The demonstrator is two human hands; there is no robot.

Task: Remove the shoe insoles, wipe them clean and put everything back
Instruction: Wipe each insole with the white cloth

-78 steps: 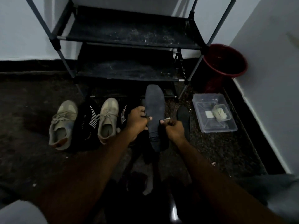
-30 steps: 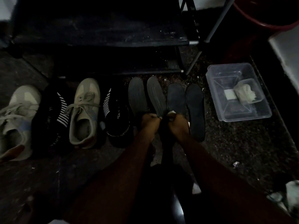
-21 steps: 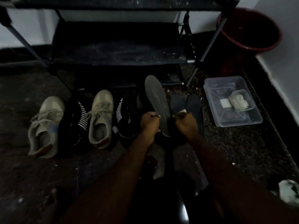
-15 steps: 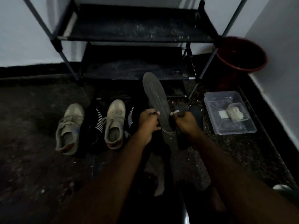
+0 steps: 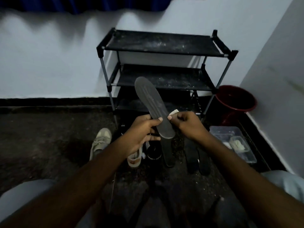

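Head view, insole clamped in left fingers, right fingers pinching cloth beside it

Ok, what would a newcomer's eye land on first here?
The grey insole held up mid-frame, the left hand gripping it and the right hand pinching a white wipe at its edge. Behind stands a dusty black shoe rack, with a red bucket to its right.

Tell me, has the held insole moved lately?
Yes, upward: the insole now overlaps the middle shelf of the shoe rack; before, its tip sat below the lowest shelf.
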